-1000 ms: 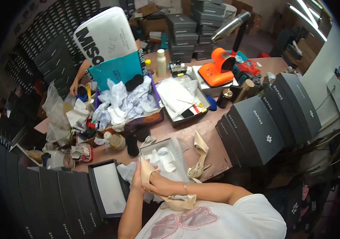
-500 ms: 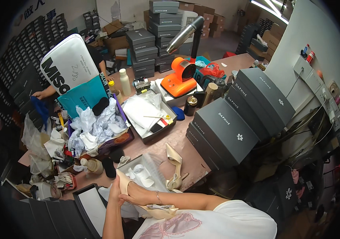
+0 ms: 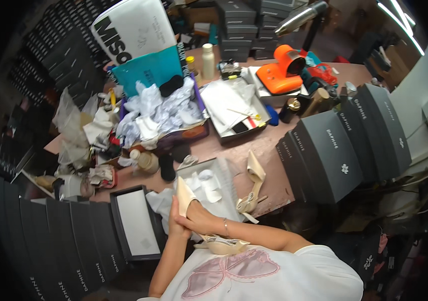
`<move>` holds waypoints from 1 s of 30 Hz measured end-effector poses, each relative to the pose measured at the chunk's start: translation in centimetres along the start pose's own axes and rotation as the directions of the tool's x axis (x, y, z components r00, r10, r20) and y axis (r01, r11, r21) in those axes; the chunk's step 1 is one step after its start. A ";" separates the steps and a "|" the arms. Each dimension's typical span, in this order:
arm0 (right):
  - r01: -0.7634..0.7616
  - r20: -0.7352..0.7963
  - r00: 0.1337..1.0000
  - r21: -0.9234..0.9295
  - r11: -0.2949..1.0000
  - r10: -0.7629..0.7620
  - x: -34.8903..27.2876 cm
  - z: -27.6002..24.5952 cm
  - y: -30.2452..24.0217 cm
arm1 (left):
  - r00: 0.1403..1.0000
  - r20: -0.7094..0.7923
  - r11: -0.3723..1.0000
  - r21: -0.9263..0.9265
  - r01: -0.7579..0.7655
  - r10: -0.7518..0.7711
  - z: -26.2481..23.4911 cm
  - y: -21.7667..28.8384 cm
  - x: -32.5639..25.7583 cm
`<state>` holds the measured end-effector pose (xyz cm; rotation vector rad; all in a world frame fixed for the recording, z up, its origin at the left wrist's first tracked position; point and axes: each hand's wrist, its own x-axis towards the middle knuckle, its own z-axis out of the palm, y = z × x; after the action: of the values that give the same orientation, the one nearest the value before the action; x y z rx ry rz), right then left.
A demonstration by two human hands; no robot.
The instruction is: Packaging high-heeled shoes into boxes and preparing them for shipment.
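Observation:
A cream pointed-toe high-heeled shoe (image 3: 186, 192) is held close to my body, its toe pointing away and its ankle strap with sparkling trim lying toward my shirt. My left hand (image 3: 177, 220) is closed around the front part from the left side. From the right, my right hand (image 3: 200, 218) grips the same shoe at its opening, with some fingers hidden. The matching cream shoe (image 3: 255, 176) lies on the pink tabletop (image 3: 274, 188), to the right of an open shoebox (image 3: 198, 169) with white tissue and padding inside.
A grey box lid (image 3: 133, 220) lies at the left, beside a row of dark shoeboxes (image 3: 58, 226). More grey shoeboxes (image 3: 329, 145) are stacked at the right. Behind stand a paper-filled purple box (image 3: 201, 100), a tray of papers (image 3: 234, 108) and an orange blower stand (image 3: 280, 75).
The view has turned, so the table and its things appear shifted to the right. Both hands keep hold of the shoe, its toe still pointing away. A person's hand at the left is out of sight.

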<state>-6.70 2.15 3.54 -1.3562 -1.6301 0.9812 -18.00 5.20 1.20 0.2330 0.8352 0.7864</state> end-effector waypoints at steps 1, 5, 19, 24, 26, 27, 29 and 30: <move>0.014 0.212 0.977 -0.128 0.992 0.014 -0.5 -0.2 0.6 | 0.999 -0.045 0.999 0.041 -0.015 0.017 0.2 0.0 -0.5; 0.143 0.310 0.915 0.349 0.926 -0.258 -2.6 -0.7 -1.4 | 0.988 -0.077 0.985 0.127 -0.120 0.130 -2.6 0.5 -2.0; 0.273 0.259 0.960 -0.773 0.574 -0.107 -1.7 -3.6 14.3 | 0.994 0.053 0.979 -0.179 0.103 -0.095 -0.7 -3.7 -5.3; 0.136 -0.030 0.987 -0.385 0.913 -0.160 -3.3 -6.6 5.4 | 0.994 -0.085 0.990 -0.128 0.057 -0.068 -2.5 -1.0 -2.8; 0.242 0.090 0.970 -0.274 0.931 -0.226 -4.7 -6.9 2.3 | 0.996 -0.015 0.980 -0.181 0.083 -0.087 -3.1 -1.7 -2.9; 0.356 0.212 0.929 -0.276 0.893 -0.305 -4.7 -6.1 1.1 | 0.996 -0.019 0.981 -0.173 0.085 -0.089 -2.9 -2.6 -3.3; 0.333 0.275 0.935 -0.452 0.828 -0.225 -3.6 -3.8 1.4 | 0.995 -0.028 0.986 -0.142 0.092 -0.097 -2.3 -4.1 -4.1; 0.338 0.310 0.931 -0.522 0.783 -0.194 -3.0 -3.1 2.0 | 0.995 -0.065 0.992 -0.112 0.064 -0.071 -2.0 -4.7 -4.4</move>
<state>-2.77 -0.31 2.66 -1.3486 -2.3634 0.5069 -18.80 -1.41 0.16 0.0800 0.8574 0.7775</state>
